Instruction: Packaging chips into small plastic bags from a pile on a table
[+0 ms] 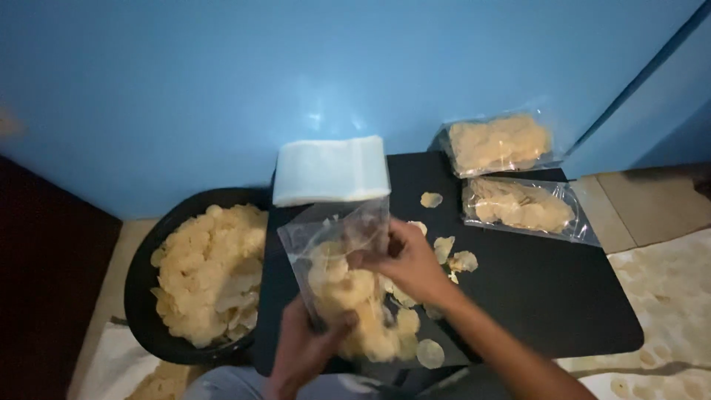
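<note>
Clear bag [337,255] at centre frame, upright over the black surface [548,289], about half full of pale chips [344,289]. Left hand [307,344] clenched on the bag's lower corner, thumb across the plastic; right hand [404,259] grasping the bag's open rim, fingers pinching the film at the mouth.

Thin film, probably soft and slippery, light even when loaded; chips inside brittle, likely to crack under any squeeze. Best held at the rim or the bottom seam, never across the bulging middle.

Black bowl [141,296] at lower left, heaped with loose chips to the brim. Stack of empty bags [331,170] just above the held bag, folded and flat. Two filled bags at upper right: one [500,144] against the blue wall, a second [526,207] just below it, lying flat on the surface. Stray chips [444,248] scattered right of the right hand and near the bottom edge.
</note>
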